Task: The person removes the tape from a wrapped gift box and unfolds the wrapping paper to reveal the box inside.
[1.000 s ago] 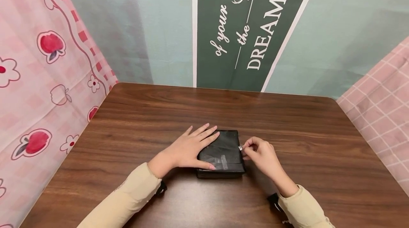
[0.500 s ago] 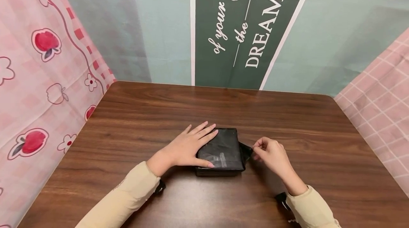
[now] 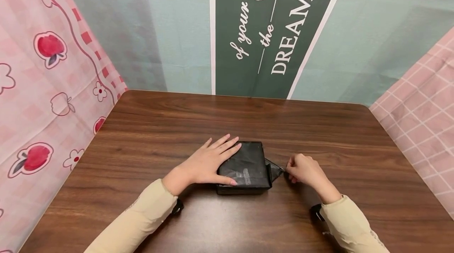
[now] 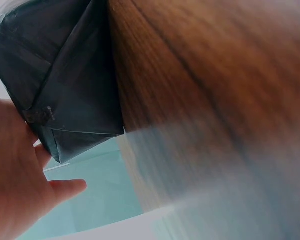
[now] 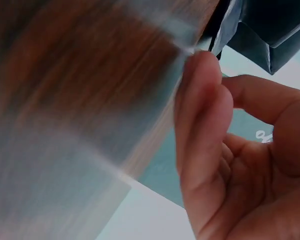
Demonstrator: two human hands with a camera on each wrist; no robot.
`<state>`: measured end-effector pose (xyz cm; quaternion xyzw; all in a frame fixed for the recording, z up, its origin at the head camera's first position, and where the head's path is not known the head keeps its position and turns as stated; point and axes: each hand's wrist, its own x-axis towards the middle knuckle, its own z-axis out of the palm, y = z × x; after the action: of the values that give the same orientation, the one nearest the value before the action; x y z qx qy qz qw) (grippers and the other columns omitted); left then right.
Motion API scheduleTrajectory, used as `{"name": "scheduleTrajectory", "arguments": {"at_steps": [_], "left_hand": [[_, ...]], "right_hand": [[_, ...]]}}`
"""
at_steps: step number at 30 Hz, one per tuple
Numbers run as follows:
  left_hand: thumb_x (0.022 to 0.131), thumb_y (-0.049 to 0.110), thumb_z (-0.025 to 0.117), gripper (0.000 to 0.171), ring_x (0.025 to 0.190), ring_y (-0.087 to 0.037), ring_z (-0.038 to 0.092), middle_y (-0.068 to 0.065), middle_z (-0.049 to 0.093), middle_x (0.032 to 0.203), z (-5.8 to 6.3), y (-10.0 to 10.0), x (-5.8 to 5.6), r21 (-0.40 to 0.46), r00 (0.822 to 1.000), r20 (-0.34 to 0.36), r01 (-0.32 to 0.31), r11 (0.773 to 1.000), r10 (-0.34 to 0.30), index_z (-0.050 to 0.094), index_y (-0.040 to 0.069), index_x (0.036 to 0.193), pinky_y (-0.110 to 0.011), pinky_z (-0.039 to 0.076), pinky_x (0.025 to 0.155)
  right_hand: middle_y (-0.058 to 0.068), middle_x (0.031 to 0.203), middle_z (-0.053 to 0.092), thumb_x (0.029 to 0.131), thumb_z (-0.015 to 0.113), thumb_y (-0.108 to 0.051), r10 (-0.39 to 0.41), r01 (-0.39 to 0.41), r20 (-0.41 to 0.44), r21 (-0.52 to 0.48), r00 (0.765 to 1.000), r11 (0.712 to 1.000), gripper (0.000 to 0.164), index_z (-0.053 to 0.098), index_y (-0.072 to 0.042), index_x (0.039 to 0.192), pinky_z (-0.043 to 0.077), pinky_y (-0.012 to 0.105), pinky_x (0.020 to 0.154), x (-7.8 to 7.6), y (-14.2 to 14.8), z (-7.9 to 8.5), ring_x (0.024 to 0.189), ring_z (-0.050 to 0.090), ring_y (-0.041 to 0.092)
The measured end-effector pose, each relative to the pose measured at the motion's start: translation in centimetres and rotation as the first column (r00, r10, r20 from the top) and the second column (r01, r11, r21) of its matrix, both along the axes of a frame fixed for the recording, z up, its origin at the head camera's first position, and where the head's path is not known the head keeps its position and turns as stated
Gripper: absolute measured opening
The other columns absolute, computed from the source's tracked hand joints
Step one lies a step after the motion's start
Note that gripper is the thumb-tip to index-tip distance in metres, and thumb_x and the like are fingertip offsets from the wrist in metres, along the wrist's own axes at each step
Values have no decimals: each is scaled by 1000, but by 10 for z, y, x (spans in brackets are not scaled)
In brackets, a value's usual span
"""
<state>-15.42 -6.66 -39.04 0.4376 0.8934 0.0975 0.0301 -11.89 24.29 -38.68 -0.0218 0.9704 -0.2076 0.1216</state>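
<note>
A box wrapped in black paper (image 3: 250,158) lies on the wooden table. My left hand (image 3: 202,166) rests spread on its top, fingers straight and thumb near the front edge. In the left wrist view the box's near end (image 4: 82,85) shows folded wrapping and a small strip of tape. From the box's right side a pointed black flap (image 3: 276,171) sticks out. My right hand (image 3: 306,172) pinches the flap's tip between thumb and curled fingers. The right wrist view shows those fingertips meeting the flap (image 5: 231,25). What lies inside the wrapping is hidden.
The brown table (image 3: 177,119) runs back to a green and grey-blue curtain (image 3: 177,28) with lettering. A pink curtain (image 3: 32,87) with apple prints hangs at the left. Another pink checked one (image 3: 425,95) hangs at the right.
My right hand has moved to the right, drawing the flap out from the box's right side. My left hand has stayed on top of the box. The view has shifted slightly.
</note>
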Motion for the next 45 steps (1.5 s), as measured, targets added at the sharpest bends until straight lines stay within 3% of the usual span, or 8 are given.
{"name": "scheduleTrajectory", "arguments": {"at_steps": [5,10,13,16,21,24,33,45], "left_hand": [[79,80,39,98,144,-15,-2,5,5,158,-1,-1,1,-14,1000,0,-6,1000,6,12,23,153,-58,19,108],[79,79,39,98,144,-17,-1,6,3,158,-2,0,2,-15,1000,-2,4,1000,-4,12,21,153,-58,19,108],[80,79,39,98,144,-17,-2,5,2,158,-2,0,2,-16,1000,-2,5,1000,-5,12,20,153,-58,17,108],[79,79,39,100,144,-16,-3,4,3,159,-3,0,3,-19,1000,-6,-2,1000,2,11,18,153,-56,15,109],[79,79,40,105,144,-15,-5,1,0,159,-5,0,4,-18,1000,-13,-16,1000,15,9,11,153,-53,12,111],[78,80,41,109,143,-14,-8,-1,-3,158,-5,1,4,-25,999,-23,-27,999,26,5,9,152,-50,7,112],[77,80,43,110,144,-22,-2,-5,-4,158,-1,0,4,-35,996,-65,-70,997,67,8,8,152,-54,6,111],[88,66,46,86,143,-18,9,-6,17,156,0,-15,0,77,1000,-15,-24,997,26,27,9,149,-50,17,111]], "right_hand": [[-6,53,58,86,58,-9,-6,2,37,93,999,996,4,59,-9,82,48,44,60,0,4,-2,50,58,10],[5,73,65,87,60,-7,27,-18,-184,54,983,998,12,60,-2,98,47,47,59,2,4,-2,63,61,22],[16,102,66,89,63,-10,124,-143,-391,-19,912,990,28,60,1,115,49,49,72,2,-6,-3,87,63,32],[19,133,51,92,62,-16,264,-326,-503,-39,823,944,48,49,1,135,40,50,94,1,-21,-3,119,51,33],[14,154,23,98,52,-27,480,-533,-504,47,718,845,61,28,-2,148,18,44,112,-1,-48,-4,140,21,30],[13,155,16,99,48,-31,554,-584,-472,99,686,806,64,24,1,148,13,42,113,-3,-59,-6,142,15,30],[19,153,21,98,49,-32,621,-615,-430,174,655,769,62,29,3,146,12,47,113,-7,-73,-8,142,16,31],[15,155,16,99,46,-34,623,-612,-384,168,681,773,62,26,0,148,8,50,112,-9,-74,-6,143,11,26]]}}
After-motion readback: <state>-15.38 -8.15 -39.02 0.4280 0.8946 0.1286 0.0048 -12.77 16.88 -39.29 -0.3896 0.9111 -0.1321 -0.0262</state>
